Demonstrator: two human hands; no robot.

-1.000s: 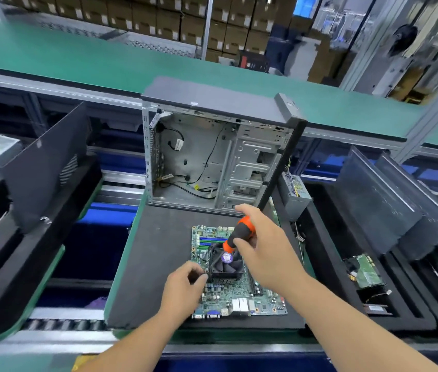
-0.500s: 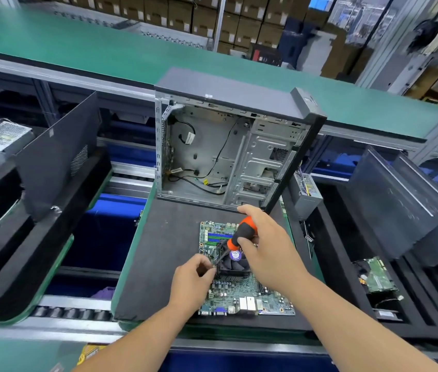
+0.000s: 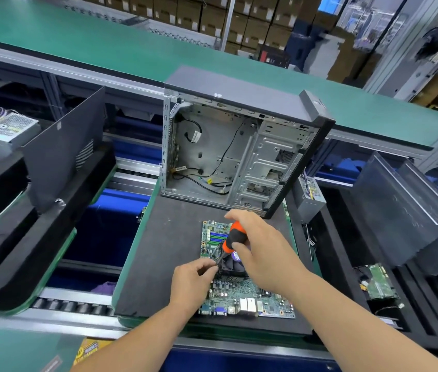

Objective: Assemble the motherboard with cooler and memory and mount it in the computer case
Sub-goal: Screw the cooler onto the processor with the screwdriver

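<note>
Dark foam pallet [image 3: 175,253] on a green conveyor counter [image 3: 132,53], cartons stacked behind. Right hand [image 3: 262,253] wrapped round orange-and-black screwdriver [image 3: 233,238], shaft slanting down-left to the cooler's near-left corner. Left hand [image 3: 193,284] just beside, fingertips pinched at the screwdriver tip. Cooler [image 3: 232,267] sitting on motherboard [image 3: 242,296], directly beneath both hands, flat on the pallet. Open computer case [image 3: 228,159] upright just behind the board. Power supply [image 3: 309,198] right of the case.

A dark foam-topped pallet [image 3: 175,253] carries the flat motherboard [image 3: 242,294] and the open computer case [image 3: 239,149] behind it.
</note>
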